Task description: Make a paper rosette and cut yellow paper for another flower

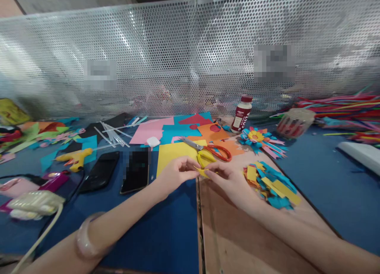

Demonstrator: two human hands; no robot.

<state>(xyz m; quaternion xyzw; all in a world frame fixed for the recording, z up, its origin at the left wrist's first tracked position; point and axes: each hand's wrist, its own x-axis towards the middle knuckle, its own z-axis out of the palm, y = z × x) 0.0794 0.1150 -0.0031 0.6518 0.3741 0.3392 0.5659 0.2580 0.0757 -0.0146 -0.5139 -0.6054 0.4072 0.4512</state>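
Note:
Between the fingertips of both my hands is a small piece of yellow paper (pixel 203 172). My left hand (pixel 181 172) pinches its left end, and my right hand (pixel 227 179) pinches its right end. Just beyond my fingers lies a pair of scissors (pixel 204 148) with red and yellow handles, its blades pointing to the far left. A large yellow sheet (pixel 172 153) spreads under and beside the scissors. To the right of my right hand sits a pile of cut yellow, blue and orange paper strips (pixel 273 187). Behind that pile lies a layered paper flower (pixel 257 137).
Left of my hands lie two dark phones (pixel 101 172), a yellow glue gun (pixel 75 158), clear glue sticks (pixel 111 133) and a power strip (pixel 32 203) with a cable. A bottle (pixel 242 114) stands at the back before a perforated metal screen (pixel 190 60). Pipe cleaners (pixel 341 108) fill the far right.

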